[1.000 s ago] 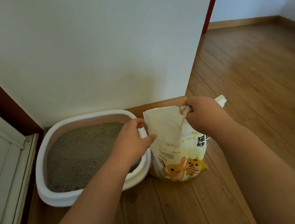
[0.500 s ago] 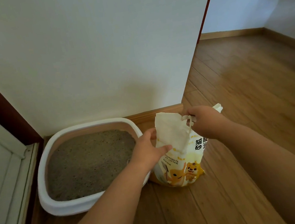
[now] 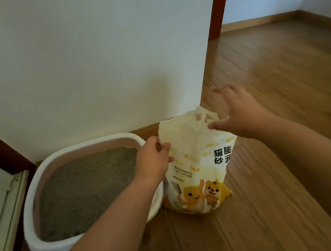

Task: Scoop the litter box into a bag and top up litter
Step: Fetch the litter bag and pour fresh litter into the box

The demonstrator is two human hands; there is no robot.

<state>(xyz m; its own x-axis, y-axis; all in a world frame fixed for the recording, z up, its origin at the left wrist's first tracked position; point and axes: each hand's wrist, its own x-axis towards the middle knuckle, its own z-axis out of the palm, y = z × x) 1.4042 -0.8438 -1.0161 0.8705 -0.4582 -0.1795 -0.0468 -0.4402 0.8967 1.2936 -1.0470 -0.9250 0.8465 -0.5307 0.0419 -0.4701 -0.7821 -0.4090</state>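
A white and yellow bag of bentonite cat litter stands upright on the wooden floor, just right of the litter box. The white litter box sits against the wall and holds grey litter. My left hand pinches the bag's upper left edge. My right hand hovers at the bag's crumpled top right with fingers spread, its thumb touching the paper. The bag's mouth is scrunched, so its inside is hidden.
A white wall runs behind the box and ends at a corner above the bag. A white door frame stands at the left. Wooden floor stretches to the right and front.
My right hand has let go of the bag's top and opened, fingers spread. My left hand still holds the left edge. The view has shifted slightly.
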